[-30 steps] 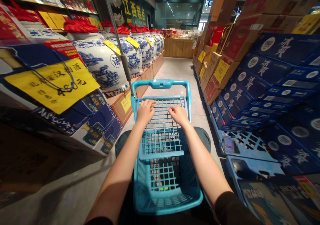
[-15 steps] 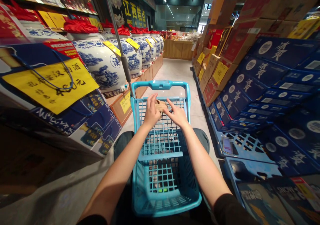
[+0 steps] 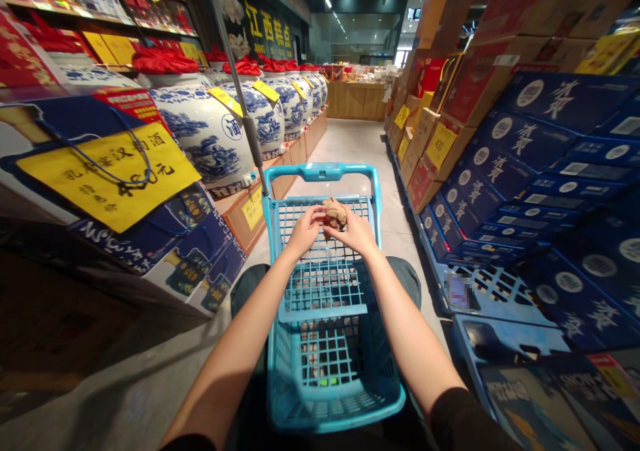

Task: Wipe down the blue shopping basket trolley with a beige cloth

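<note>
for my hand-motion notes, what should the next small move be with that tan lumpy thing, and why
Perhaps lower the tan lumpy thing onto the blue grid: the right hand holds it, the left hand is close enough to steady it, and the grid spreads out beneath both.

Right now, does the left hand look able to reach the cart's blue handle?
Likely yes: the handle lies just beyond the left hand, and nothing visible stands up between them, though that hand is at the crumpled tan item.
</note>
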Motion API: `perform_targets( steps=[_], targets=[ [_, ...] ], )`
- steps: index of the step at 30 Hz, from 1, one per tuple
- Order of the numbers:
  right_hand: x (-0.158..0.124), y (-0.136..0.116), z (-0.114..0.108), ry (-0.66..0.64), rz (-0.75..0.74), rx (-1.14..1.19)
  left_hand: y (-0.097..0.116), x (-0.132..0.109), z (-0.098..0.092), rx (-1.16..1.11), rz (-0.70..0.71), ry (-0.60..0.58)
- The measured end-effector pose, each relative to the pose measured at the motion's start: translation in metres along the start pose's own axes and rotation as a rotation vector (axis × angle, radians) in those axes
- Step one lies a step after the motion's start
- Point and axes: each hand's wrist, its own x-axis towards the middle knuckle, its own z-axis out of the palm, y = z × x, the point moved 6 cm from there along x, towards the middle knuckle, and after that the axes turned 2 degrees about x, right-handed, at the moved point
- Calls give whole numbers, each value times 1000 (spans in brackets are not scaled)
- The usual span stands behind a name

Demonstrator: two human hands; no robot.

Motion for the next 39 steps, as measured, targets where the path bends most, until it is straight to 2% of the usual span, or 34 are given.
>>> perform_targets(
  steps=[3, 6, 9, 12, 15, 18, 21, 25, 28, 34, 36, 39],
  targets=[
    [2, 0, 1, -4, 37, -33, 1, -1, -10, 87, -10, 77],
    [5, 1, 3, 4, 47, -65, 15, -10, -19, 450, -3, 186],
    [7, 4, 6, 27, 83, -93, 32, -24, -8, 813, -1, 133],
    [9, 8, 7, 50, 123, -99, 43, -38, 12, 971, -18, 43],
    [9, 9, 6, 63, 136, -94, 45, -47, 24, 976, -90, 52],
    [8, 8, 5, 59, 137, -89, 41, -48, 28, 964, -123, 79],
    [6, 7, 4, 49, 137, -83, 37, -45, 26, 1013, -107, 72],
    [3, 5, 1, 34, 93, -15, 34, -42, 20, 1027, -85, -6],
    [1, 5, -4, 61, 63, 71, 32, -39, 16, 1004, -75, -38],
    [-1, 4, -5, 94, 57, 83, 29, -35, 11, 1001, -31, -56],
    [-2, 3, -8, 142, 20, 88, 29, -35, 10, 982, -23, -79],
    [-5, 9, -22, 321, 27, 25, 29, -35, 8, 950, -14, -106]
  ],
)
